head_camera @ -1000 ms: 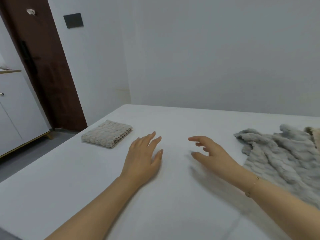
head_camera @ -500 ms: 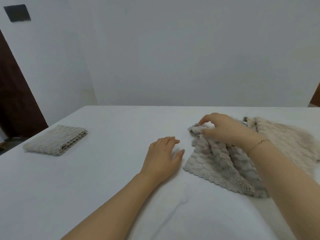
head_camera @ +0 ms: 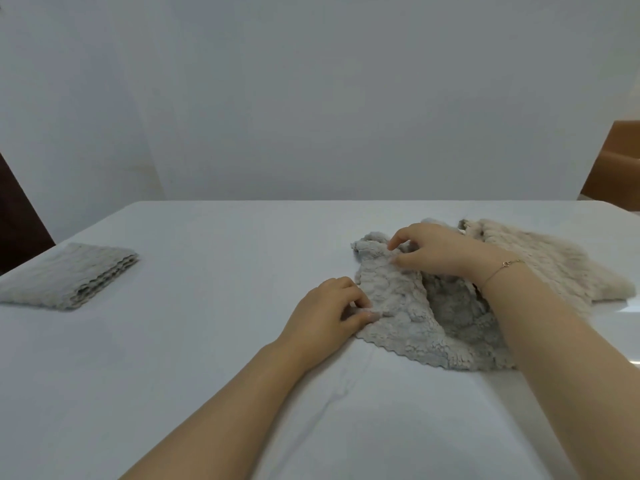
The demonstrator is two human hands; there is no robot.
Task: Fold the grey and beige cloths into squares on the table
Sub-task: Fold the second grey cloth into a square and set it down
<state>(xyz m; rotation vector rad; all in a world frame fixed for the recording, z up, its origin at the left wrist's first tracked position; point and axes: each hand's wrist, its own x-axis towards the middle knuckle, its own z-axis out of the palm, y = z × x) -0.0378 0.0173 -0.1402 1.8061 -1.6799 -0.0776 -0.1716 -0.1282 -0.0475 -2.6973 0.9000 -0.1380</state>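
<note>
The white tabletop (head_camera: 214, 341) carries three fleecy, scallop-edged cloths. At three o'clock the beige cloth (head_camera: 540, 268) lies rumpled and unfolded; beside it the grey cloth (head_camera: 415, 327) is crumpled, barely started. At nine o'clock a folded cloth (head_camera: 69, 277) sits done. The right hand (head_camera: 440, 252) pinches the grey cloth's far corner; the left hand (head_camera: 329, 313) pinches its near edge.

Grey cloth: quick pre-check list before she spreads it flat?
1. Left hand pinches the near left edge of the grey cloth: ok.
2. Right hand grips its far corner: ok.
3. Grey cloth flat: not ok, bunched.
4. Grey cloth apart from beige cloth: cannot tell, the right arm hides the join.
5. Bare table to the left for spreading: ok.
6. Folded cloth out of the way: ok.
</note>
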